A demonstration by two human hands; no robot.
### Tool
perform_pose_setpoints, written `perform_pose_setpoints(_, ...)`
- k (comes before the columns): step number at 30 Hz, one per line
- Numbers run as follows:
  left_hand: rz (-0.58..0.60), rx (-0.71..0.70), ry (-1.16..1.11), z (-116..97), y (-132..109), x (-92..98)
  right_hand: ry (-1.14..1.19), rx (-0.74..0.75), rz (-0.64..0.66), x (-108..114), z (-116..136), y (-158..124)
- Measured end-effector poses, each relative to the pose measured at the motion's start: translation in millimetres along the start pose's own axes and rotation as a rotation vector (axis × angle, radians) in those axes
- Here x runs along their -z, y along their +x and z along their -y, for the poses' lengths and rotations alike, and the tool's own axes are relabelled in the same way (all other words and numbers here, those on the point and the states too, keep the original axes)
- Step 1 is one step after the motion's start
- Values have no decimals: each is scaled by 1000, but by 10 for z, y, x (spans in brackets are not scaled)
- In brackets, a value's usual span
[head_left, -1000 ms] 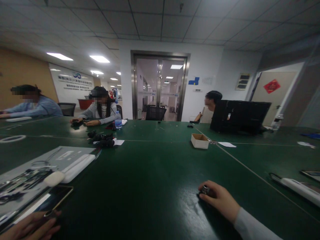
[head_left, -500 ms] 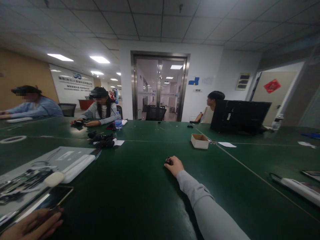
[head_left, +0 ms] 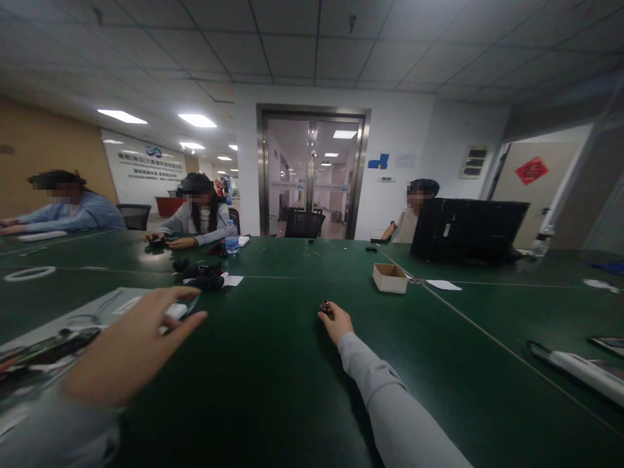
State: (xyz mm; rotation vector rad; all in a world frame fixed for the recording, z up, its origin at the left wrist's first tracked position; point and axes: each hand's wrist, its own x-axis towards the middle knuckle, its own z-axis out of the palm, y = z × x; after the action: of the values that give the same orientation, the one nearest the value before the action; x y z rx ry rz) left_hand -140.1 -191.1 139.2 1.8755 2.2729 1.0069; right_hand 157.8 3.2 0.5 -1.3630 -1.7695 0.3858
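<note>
Out over the green table (head_left: pixel 273 383), my right hand (head_left: pixel 338 323) is closed around a small dark metallic object (head_left: pixel 324 307). Only its top shows beyond the fingers, so I cannot make out its kind. My left hand (head_left: pixel 131 341) is raised at the left, blurred a little, with thumb and fingers apart and nothing between them. Below and behind it lie a grey mat (head_left: pixel 104 300) and a green circuit board with wires (head_left: pixel 53 351), both partly covered by the hand and sleeve.
An open cardboard box (head_left: pixel 390 281) stands beyond my right hand. Black gear (head_left: pixel 199 274) and a water bottle (head_left: pixel 231 238) are at the back left. A monitor (head_left: pixel 468 227) stands at the back right. Several people sit across the table. A white strip-shaped device (head_left: pixel 585 374) lies far right.
My left hand has risen from beside the phone at the lower left and moved right and forward, its fingers spread. My right hand has barely shifted, still holding the small object.
</note>
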Motion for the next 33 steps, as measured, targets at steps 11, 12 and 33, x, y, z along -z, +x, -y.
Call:
perform_pose_setpoints(11, 257, -282, -22, -1175, 600, -2015, 172, -48, -23, -250, 55, 39)
perform_pose_setpoints(12, 250, -276, -56, -1188, 599, -2115, 166, -55, -18, -225, 48, 41)
perform_pose_setpoints(33, 227, 181, -1420, -703, 890, -2779, 968, -345, 92, -275, 129, 81)
